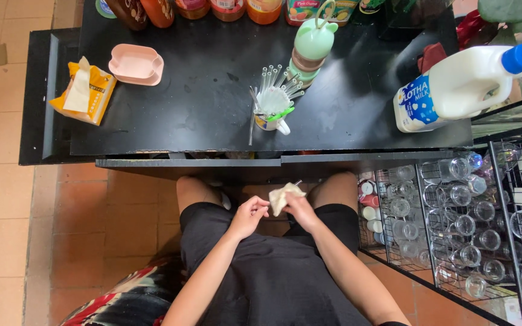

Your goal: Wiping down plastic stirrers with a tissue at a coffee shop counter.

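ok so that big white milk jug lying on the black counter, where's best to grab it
Probably by the handle loop near its neck, coming from above. The milk jug lies on its side at the right end of the black counter, blue cap pointing up-right toward the plants, so the narrow end is easiest to close a hand around. The labelled base sits near the counter's front edge.

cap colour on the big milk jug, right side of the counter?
Blue. The cap tops the white milk jug, clearest in the head view.
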